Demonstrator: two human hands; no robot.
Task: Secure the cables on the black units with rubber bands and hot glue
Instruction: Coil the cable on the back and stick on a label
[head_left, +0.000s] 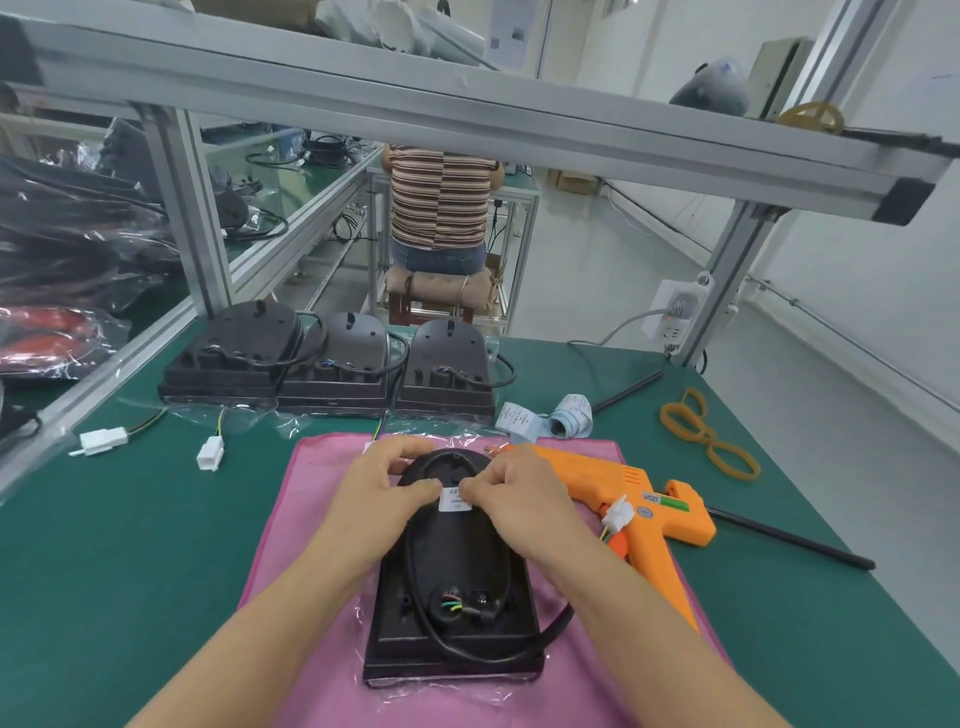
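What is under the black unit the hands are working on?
The black unit lies on clear plastic film, spread over a pink cloth on the green table. Whatever is directly beneath the unit is covered.

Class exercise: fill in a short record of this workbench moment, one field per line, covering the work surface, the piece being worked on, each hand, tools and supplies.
surface: green bench with pink cloth
workpiece: black unit on the cloth, cable looped on top
left hand: pinches white label
right hand: pinches the same label
tool: orange glue gun lying right of the unit
supplies: rubber bands far right, label roll
waiting: three units in a row behind
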